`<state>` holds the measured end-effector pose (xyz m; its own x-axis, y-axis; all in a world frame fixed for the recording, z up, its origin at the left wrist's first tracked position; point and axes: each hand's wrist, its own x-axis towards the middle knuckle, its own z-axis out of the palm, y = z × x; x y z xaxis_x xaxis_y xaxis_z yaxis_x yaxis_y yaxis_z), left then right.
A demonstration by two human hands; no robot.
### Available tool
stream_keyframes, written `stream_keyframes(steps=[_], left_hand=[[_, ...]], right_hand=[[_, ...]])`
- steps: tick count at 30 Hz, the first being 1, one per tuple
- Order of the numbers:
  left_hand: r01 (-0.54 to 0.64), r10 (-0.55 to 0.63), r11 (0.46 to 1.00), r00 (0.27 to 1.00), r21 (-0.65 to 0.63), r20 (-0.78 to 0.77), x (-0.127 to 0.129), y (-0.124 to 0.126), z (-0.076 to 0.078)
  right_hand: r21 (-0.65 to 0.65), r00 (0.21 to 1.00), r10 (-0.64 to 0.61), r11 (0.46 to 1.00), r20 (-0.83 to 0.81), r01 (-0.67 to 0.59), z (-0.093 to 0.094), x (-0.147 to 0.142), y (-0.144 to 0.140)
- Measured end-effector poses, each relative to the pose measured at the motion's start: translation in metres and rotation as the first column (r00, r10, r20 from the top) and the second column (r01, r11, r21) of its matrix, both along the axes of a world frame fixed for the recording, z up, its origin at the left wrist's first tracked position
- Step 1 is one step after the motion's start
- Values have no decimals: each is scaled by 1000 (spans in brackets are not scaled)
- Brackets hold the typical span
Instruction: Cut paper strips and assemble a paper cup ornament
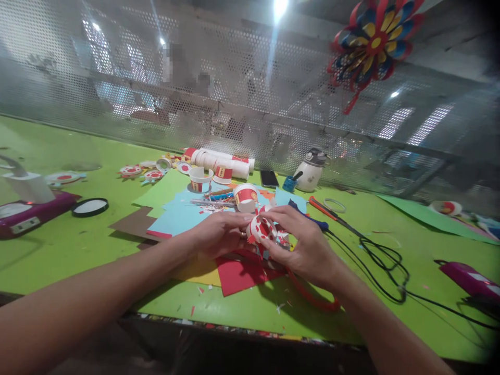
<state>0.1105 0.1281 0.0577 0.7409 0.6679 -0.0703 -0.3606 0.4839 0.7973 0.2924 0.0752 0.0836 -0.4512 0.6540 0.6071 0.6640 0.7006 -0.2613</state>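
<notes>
Between my two hands is a small paper cup craft (261, 230), white with red patches and red paper points sticking out around it. My left hand (224, 233), with a ring on one finger, grips its left side. On the right, the thumb and fingers of my right hand (307, 242) close around the other side. Beneath lie coloured paper sheets, among them a red one (238, 276). A red-and-white paper cup (246, 197) stands just beyond my hands. The handles of orange-red scissors (312, 298) show partly under my right hand.
Stacked paper cups (222, 164), a phone (269, 178) and a white bottle (310, 171) stand at the back. Finished-looking cup crafts (130, 171) lie back left. A black cable (385, 260) coils at right. Purple power strips (37, 213) sit at both sides.
</notes>
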Motion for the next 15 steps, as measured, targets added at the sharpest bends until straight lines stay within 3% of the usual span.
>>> stream_keyframes(steps=[10, 15], left_hand=[[-24, 23, 1000, 995, 2, 97, 3, 5, -4], [1, -2, 1000, 998, 25, 65, 4, 3, -1]], right_hand=[[69, 1000, -3, 998, 5, 2, -4, 0, 3], [72, 998, -28, 997, 51, 24, -7, 0, 5]])
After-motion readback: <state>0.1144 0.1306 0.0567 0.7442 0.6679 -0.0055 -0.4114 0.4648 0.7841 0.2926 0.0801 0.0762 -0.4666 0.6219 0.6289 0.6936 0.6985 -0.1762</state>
